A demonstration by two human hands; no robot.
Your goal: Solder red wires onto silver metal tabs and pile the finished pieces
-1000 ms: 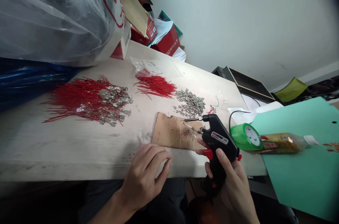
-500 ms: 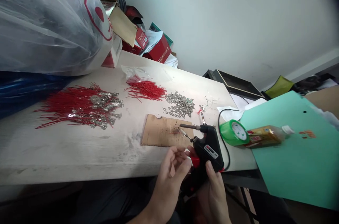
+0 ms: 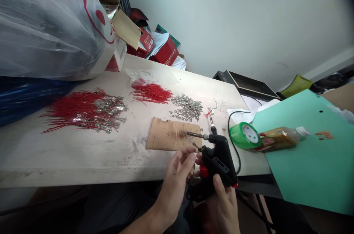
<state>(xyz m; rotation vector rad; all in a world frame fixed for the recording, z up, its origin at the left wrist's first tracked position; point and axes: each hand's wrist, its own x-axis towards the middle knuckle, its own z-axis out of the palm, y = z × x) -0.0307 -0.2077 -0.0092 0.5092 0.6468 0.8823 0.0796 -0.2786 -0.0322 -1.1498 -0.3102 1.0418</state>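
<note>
Pale table (image 3: 83, 164), smudged grey towards the middle of the near edge. Inward from that edge, right of centre: scorched cardboard (image 3: 163, 140). Farther in, left side: heap of red wires with metal tags (image 3: 74, 110); centre: loose metal tags (image 3: 189, 106), then bare red wires (image 3: 152, 95) partly under a clear bag (image 3: 139, 75). Along right edge: green tape roll (image 3: 239, 136), bottle (image 3: 279, 138) on its side, mint-green board (image 3: 312, 167) jutting outward. At far left: bulging translucent bag (image 3: 49, 27) above blue plastic (image 3: 27, 92). At far edge: red boxes (image 3: 166, 52). Behind: pale wall (image 3: 221, 23).

Soldering gun (image 3: 218, 162): black body, red trigger (image 3: 204, 170), label on side, slim barrel (image 3: 196, 135) pointing left. Grip beyond table's near edge; barrel tip above cardboard's right half, contact unclear.

Right hand (image 3: 226, 200): fingers clamped round gun's grip, thumb along near side. Left hand (image 3: 175, 178): just beside gun's front, thumb and forefinger bent close to each other; whether meeting, touching gun or pinching anything, impossible to say.
</note>
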